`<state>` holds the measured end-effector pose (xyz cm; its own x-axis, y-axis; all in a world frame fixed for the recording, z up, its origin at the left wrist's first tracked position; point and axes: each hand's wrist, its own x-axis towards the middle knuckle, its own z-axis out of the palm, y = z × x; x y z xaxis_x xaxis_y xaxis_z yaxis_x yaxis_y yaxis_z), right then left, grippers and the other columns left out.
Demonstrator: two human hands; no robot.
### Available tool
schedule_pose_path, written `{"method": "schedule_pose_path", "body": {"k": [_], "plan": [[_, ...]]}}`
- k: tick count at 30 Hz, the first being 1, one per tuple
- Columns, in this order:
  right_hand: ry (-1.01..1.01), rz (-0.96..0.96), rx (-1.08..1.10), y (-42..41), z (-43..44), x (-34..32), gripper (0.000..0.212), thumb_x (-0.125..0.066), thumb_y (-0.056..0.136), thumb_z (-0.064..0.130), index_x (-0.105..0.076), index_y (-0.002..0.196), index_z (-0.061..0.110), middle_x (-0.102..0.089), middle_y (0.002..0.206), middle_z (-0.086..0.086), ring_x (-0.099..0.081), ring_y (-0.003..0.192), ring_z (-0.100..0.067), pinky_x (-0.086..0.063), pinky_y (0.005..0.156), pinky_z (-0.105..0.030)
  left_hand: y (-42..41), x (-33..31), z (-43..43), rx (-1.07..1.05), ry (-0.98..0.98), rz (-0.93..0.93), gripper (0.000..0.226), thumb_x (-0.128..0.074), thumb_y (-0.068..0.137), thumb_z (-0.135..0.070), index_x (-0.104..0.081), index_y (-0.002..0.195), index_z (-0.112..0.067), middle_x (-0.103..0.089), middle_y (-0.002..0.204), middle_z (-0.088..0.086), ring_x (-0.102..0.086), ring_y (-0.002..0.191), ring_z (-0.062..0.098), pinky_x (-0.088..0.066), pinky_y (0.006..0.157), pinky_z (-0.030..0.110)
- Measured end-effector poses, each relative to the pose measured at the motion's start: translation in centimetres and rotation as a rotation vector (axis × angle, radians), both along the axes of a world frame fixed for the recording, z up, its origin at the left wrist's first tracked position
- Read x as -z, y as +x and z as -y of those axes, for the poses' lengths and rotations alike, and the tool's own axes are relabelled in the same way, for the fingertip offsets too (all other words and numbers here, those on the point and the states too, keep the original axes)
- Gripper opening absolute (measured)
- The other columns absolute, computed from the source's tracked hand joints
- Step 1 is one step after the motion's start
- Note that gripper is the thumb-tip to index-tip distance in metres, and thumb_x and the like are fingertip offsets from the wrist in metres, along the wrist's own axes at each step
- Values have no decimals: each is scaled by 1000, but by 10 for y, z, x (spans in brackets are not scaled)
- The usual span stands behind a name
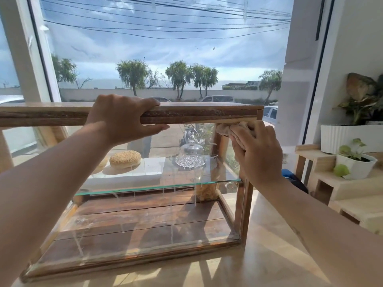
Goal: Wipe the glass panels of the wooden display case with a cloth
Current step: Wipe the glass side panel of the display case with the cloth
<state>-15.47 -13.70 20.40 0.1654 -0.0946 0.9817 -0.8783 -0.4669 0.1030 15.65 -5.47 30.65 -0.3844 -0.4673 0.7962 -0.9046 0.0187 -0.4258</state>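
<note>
My forearms come in from the near edge, and just past them the wooden display case [145, 251] stands on a pale wooden counter [269, 255], its front glass panel [145, 214] streaked with pale drips running down. My right hand [259, 154] is curled shut round a beige cloth [230, 130], pressing it at the upper right corner of the glass, just under the top rail. The cloth is soft and bunches easily — I would keep it wadded in the palm so it stays put. My left hand [124, 119] grips the wooden top [196, 112], fingers over it and thumb beneath; that plank looks stiff and fairly heavy, the safe place to steady the case. The panes are thin, slick when wet and breakable, so I judge pressure should stay light and flat. Inside, on the glass shelf [157, 184], sit 1 sesame bun [125, 159] and 1 small glass dome [190, 155] — both well clear of my cloth. Beyond is the window [165, 59].
</note>
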Motion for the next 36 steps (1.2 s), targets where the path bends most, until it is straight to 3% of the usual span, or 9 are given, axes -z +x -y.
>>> {"method": "schedule_pose_path", "body": {"k": [2, 7, 13, 19, 22, 27, 33, 36], "plan": [[17, -8, 3, -1, 1, 9, 22, -59, 100, 32, -62, 119, 19, -64, 112, -14, -61, 92, -35, -59, 71, -45, 0, 0, 0, -6, 0, 1, 75, -21, 75, -89, -58, 116, -39, -71, 80, -8, -66, 63, 24, -48, 61, 31], [27, -239, 65, -26, -5, 32, 28, -71, 91, 24, -59, 115, 17, -65, 106, -15, -62, 90, -37, -60, 68, -48, -1, -1, -2, -24, 6, -6, 74, -22, 75, -88, -59, 116, -39, -70, 79, -9, -66, 63, 24, -45, 61, 30], [40, -58, 98, -11, -5, 7, 25, -69, 94, 25, -68, 118, 17, -64, 106, -15, -61, 89, -36, -58, 71, -46, -5, 1, -4, -45, 4, -37, 76, -21, 72, -90, -60, 116, -40, -71, 80, -6, -66, 67, 25, -39, 60, 28], [117, -133, 56, -13, -11, 51, 28, -76, 88, 24, -70, 113, 13, -65, 104, -18, -64, 87, -38, -60, 69, -50, -10, 0, -10, -81, 23, -38, 72, -31, 73, -85, -59, 120, -39, -71, 86, -6, -66, 71, 24, -35, 61, 27], [81, -139, 72, -13, -9, 34, 27, -73, 91, 25, -70, 115, 15, -64, 105, -17, -63, 88, -38, -61, 69, -50, -10, 0, -9, -83, 27, -48, 69, -35, 74, -85, -59, 120, -39, -72, 88, -6, -67, 73, 25, -35, 62, 28], [63, 6, 71, -1, -5, 8, 24, -69, 96, 26, -67, 118, 18, -62, 108, -16, -60, 91, -36, -59, 70, -46, -9, 1, -8, -69, 9, -49, 72, -31, 75, -88, -61, 117, -38, -71, 84, -6, -66, 68, 24, -35, 60, 26], [154, -127, 24, -17, -14, 65, 34, -81, 83, 19, -67, 114, 13, -64, 105, -18, -64, 89, -38, -60, 69, -50, -11, -1, -11, -86, 38, -74, 70, -33, 73, -85, -61, 117, -39, -71, 84, -5, -66, 73, 25, -35, 62, 28], [125, -189, 35, -21, -13, 52, 30, -79, 84, 20, -70, 112, 12, -64, 104, -18, -64, 87, -38, -60, 67, -49, -12, -1, -12, -89, 42, -73, 69, -35, 74, -84, -61, 118, -38, -71, 85, -5, -67, 73, 24, -34, 63, 28]]}}
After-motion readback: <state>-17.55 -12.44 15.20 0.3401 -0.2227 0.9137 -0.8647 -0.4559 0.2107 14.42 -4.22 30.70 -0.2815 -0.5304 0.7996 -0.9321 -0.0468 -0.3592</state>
